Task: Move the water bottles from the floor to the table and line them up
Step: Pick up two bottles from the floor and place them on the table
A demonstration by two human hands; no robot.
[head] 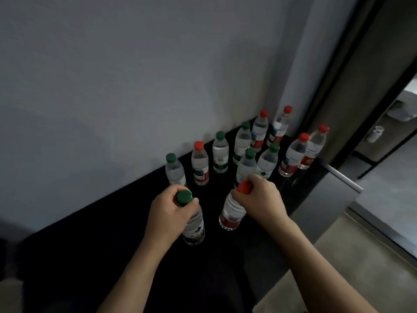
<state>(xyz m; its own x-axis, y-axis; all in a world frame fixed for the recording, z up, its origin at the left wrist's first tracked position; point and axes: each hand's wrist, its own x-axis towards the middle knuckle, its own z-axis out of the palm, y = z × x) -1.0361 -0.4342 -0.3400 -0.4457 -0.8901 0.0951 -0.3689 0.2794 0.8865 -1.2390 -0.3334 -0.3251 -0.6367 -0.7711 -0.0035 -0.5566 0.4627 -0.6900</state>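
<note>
A green-capped bottle [193,222] is gripped near its neck by the left hand [168,212], the fingers curled just under the cap; the bottle is held roughly upright over the near part of the black table [112,245], and it cannot be told whether its base touches the surface. A red-capped bottle [232,212] is gripped at its cap by the right hand [259,197], the fingers wrapped round the top; this bottle is tilted, with its base towards the left. Whether its base rests on the table cannot be told either.

Farther back, ten more bottles [220,153] are seen standing upright on the table, green and red caps mixed, in a loose line running from near left to far right along a grey wall [112,75]. A dark doorway [383,109] is seen at the far right.
</note>
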